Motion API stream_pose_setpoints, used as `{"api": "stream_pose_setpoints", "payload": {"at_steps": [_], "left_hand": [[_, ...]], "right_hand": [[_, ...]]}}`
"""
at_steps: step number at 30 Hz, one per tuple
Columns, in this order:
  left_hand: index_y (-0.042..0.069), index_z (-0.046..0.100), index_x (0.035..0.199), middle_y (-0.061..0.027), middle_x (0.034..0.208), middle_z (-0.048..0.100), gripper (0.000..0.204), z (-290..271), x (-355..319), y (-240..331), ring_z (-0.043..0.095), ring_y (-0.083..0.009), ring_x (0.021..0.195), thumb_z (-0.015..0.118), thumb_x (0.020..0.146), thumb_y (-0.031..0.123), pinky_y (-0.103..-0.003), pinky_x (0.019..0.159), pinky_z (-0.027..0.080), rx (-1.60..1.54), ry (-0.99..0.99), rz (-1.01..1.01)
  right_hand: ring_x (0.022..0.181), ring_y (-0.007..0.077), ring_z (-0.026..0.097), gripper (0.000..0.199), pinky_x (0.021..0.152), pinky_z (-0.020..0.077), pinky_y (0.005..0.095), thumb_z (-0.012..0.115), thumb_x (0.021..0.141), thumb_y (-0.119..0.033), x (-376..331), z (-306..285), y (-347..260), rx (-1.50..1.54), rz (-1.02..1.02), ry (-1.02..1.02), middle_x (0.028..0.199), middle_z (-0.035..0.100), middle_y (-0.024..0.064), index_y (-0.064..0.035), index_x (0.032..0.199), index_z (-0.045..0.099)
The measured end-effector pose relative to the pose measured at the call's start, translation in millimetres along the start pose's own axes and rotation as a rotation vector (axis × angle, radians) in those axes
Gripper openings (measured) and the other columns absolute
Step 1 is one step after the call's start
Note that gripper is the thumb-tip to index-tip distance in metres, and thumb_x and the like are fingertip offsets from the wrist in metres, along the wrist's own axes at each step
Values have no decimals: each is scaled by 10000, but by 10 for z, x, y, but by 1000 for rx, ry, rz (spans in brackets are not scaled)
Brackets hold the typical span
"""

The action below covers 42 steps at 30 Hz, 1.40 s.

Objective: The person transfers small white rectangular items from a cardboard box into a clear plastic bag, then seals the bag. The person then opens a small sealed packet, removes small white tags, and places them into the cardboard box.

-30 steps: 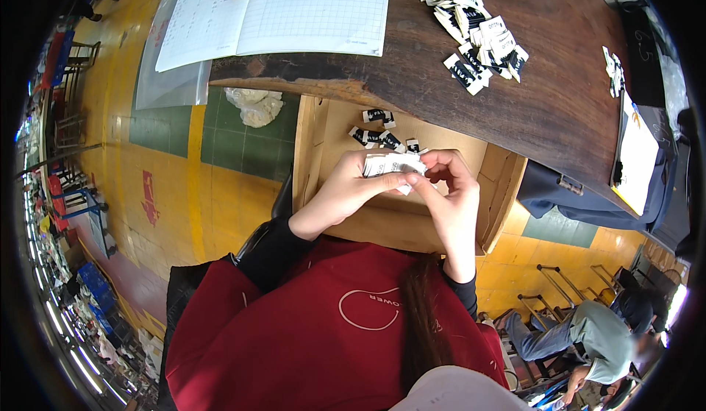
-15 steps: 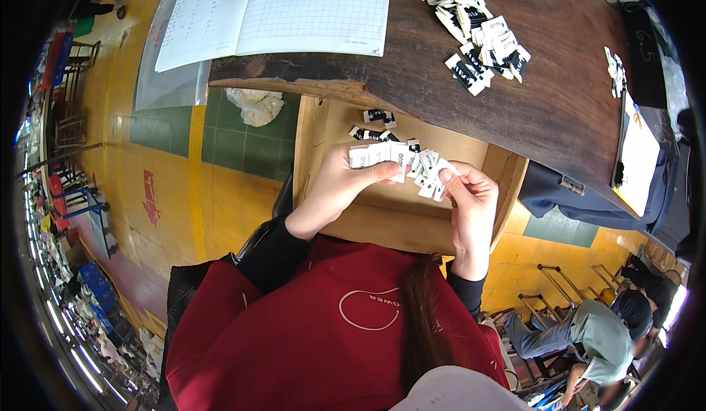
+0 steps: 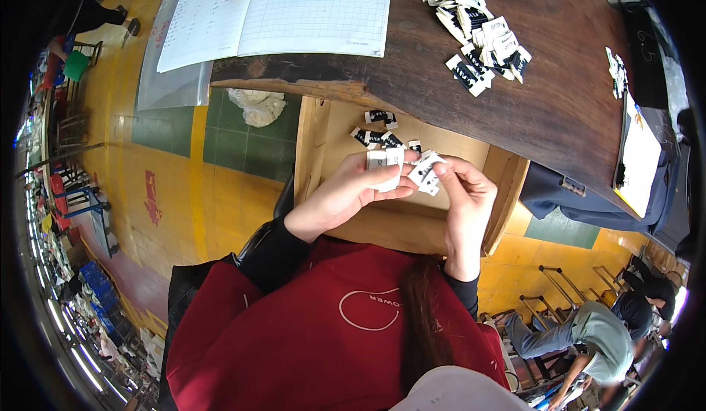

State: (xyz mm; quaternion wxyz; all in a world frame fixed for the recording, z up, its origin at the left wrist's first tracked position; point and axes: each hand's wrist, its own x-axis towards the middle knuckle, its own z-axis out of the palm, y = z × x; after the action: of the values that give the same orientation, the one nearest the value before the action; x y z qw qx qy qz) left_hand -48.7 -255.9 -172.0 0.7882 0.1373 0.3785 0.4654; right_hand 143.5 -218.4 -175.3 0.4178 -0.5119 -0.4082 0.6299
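- Left hand (image 3: 334, 194): narrow grip, thumb uppermost, holding a small overlapping bunch of white printed labels (image 3: 395, 159).
- Right hand (image 3: 468, 189): pinching grip on a second bunch of labels (image 3: 425, 169), fanned unevenly, just beside the left fingertips; contact there impossible to tell.
- Both bunches above a pulled-out drawer (image 3: 390, 231), in front of the near edge of a dark wooden worktop (image 3: 562, 80).
- In the drawer, toward its far edge, left of middle: loose black-and-white labels (image 3: 376, 138).
- On the worktop, back from the near edge: heaped labels (image 3: 485, 39); near the left edge, a squared-paper notebook (image 3: 316, 13).
- Likely risk: labels slipping among the loose ones below, from slackened thumb pressure or ragged stacking.
- Another risk: mixed bunches, from such closeness.
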Motion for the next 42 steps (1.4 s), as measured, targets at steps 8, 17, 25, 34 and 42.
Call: {"api": "stream_pose_setpoints", "payload": {"at_steps": [8,17,25,34,42], "left_hand": [[-46,610,1242,-139,1141,697,333,-43,0,55,677,-217,1056,609,987,168,-330,942,532,226,26,61],[-41,675,1136,-101,1070,714,251,-12,41,-76,681,-159,979,694,936,111,-295,875,553,299,61,93],[-70,511,1350,-208,1284,631,457,-8,11,66,626,-273,1202,600,998,206,-401,1040,495,174,80,80],[-62,604,1220,-146,1133,697,304,-26,35,-5,697,-221,1037,639,955,82,-329,908,573,269,51,96],[-33,652,1164,-55,1052,695,254,-9,11,-45,658,-117,1010,667,960,117,-272,849,544,436,0,76]], "right_hand": [[955,156,635,302,876,498,285,730,866,-65,107,-225,-24,-568,-212,-37,1081,699,101,30,1149,685],[874,119,620,146,779,494,262,782,814,-26,19,76,14,-244,-127,-130,936,670,48,-3,950,736],[866,114,648,252,824,509,253,687,916,-20,46,-194,-14,-90,115,-45,1002,735,101,58,1156,692],[962,178,642,301,879,498,301,729,854,-49,42,-58,-58,-249,-25,-154,1075,676,111,16,1145,682],[808,138,607,102,753,501,280,770,817,-25,38,145,-84,-353,-149,-143,899,656,63,-1,912,743]]}}
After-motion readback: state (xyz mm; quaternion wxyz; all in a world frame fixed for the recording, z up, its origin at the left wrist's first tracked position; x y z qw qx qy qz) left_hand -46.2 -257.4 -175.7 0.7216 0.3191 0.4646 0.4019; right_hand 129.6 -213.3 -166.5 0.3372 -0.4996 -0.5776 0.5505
